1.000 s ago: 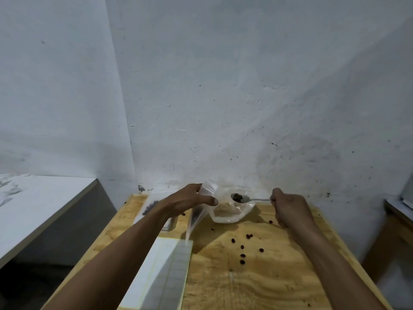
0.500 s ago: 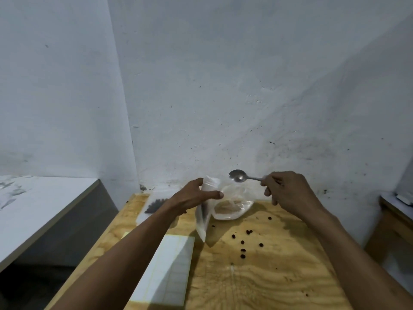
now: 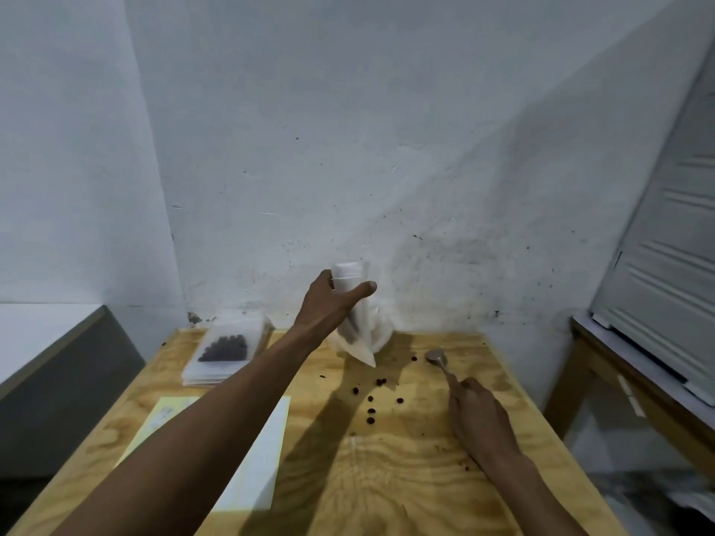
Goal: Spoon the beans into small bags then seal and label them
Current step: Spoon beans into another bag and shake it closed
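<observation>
Hands: left hand (image 3: 334, 303) is up near the back wall, thumb and fingers pinched round the neck of a small clear bag (image 3: 358, 326); right hand (image 3: 478, 413) is down on the bench (image 3: 406, 477), fingers closed on the handle end of the spoon (image 3: 439, 359).
Filled bag: far left at the back, one flat bag (image 3: 226, 348) with a dark clump of beans lies on top of a stack of bags, so I'd guess at least one portion is done. Can't tell if it's sealed, and I see no label on it.
Label sheet: white and pale yellow sheet (image 3: 251, 458) lies front left, partly under the left forearm. Looks mostly untouched, too blurry to say.
Bag in hand: hangs with its bottom corner just touching the bench. Contents too hazy to judge.
Spilled beans: a handful (image 3: 371, 410) scattered mid-bench between the hands, not yet picked up.
Left to do: sealing and labelling this bag, I reckon.
Changed: half a second back the spoon was held up at the bag mouth; now its bowl rests empty on the bench and the bag is lifted higher.
</observation>
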Available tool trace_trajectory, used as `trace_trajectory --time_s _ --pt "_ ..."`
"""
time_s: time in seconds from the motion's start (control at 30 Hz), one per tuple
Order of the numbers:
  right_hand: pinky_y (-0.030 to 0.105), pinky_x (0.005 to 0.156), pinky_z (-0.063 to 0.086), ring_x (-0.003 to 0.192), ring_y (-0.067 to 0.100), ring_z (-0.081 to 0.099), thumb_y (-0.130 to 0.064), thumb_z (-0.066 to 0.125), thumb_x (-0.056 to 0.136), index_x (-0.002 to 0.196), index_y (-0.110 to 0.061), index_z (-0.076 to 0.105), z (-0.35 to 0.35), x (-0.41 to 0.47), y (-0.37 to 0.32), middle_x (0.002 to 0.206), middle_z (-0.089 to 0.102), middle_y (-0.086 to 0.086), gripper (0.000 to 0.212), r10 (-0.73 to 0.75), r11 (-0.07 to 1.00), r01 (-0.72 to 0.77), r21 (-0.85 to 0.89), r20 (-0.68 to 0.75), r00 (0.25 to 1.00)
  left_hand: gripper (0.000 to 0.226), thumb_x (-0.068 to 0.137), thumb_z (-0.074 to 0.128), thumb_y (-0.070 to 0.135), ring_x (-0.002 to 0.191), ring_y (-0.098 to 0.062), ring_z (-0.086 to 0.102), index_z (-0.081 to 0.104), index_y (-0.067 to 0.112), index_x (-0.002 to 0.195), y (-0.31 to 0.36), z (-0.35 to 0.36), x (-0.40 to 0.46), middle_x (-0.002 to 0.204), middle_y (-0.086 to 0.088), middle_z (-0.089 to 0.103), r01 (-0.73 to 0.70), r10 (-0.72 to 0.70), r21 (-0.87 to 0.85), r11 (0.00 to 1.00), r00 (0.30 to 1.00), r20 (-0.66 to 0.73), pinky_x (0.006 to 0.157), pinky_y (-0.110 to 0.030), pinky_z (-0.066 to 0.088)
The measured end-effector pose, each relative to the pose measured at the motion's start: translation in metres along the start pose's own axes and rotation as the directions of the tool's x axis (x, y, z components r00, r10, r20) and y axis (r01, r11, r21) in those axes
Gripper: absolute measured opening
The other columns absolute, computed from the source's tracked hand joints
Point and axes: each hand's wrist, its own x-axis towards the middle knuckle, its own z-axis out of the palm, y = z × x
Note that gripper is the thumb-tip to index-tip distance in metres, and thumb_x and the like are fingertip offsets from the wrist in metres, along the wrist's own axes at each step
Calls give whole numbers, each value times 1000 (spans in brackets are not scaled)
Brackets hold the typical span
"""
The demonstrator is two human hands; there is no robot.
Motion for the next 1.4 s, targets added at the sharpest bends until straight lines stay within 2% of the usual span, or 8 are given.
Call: trace_trajectory --time_s 0.2,0.3,0.43,0.63,0.77,0.93,1.03,1.4 --pt "33 97 47 123 25 48 -33 41 102 144 -20 52 -1 -3 -9 131 57 7 45 15 991 -6 -130 68 998 63 74 83 54 102 -13 66 58 21 122 6 6 -7 113 5 67 -2 3 -10 1000 1000 23 84 -33 56" --pt "32 101 45 127 23 48 -39 53 99 139 -19 57 -22 4 -28 137 54 3 45 3 973 1 229 -20 1000 62 75 83 53 100 -11 65 57 22 122 9 10 -11 113 5 66 9 -9 -3 1000 1000 27 85 -34 56" --pt "33 101 47 121 8 56 -48 60 83 138 -31 57 -73 20 -66 133 58 -12 57 -67 632 -69 772 143 987 68 75 83 55 99 -10 64 55 20 126 18 17 -16 116 3 65 15 -15 26 1000 1000 18 79 -30 55" --pt "43 92 55 103 9 68 -39 68 87 121 -30 65 -89 39 -91 112 72 -11 36 -43 562 -84 823 131 990 88 71 77 68 112 -17 58 50 16 137 36 21 -21 126 4 57 115 -113 -33 993 992 47 91 -33 49" --pt "43 98 56 106 22 70 -10 74 88 122 -15 69 -84 47 -83 118 73 6 35 -29 284 -223 933 241 970 54 87 69 58 102 -20 67 68 12 117 34 2 -17 118 -5 68 133 -123 -208 969 991 60 91 -40 57" --pt "21 73 58 92 14 75 -10 74 87 124 -21 65 -92 53 -82 112 75 4 40 -120 245 -214 946 249 961 17 92 75 21 72 -18 67 74 4 91 26 -17 -14 84 -7 71 46 -41 -298 953 999 25 67 -28 58" --pt "30 80 61 95 17 74 -18 78 83 122 -20 66 -105 65 -84 112 75 4 41 -49 142 -163 976 172 984 18 91 75 20 69 -14 67 74 2 88 25 -20 -18 80 -6 71 12 -10 -258 966 1000 11 63 -24 57" --pt "12 56 49 68 -3 69 -30 79 83 87 -21 81 -128 91 -106 80 77 -12 9 -139 501 -51 864 139 980 17 91 75 15 55 -11 61 78 -1 85 20 -21 -26 66 -5 70 -56 58 -143 988 998 3 56 -19 51"
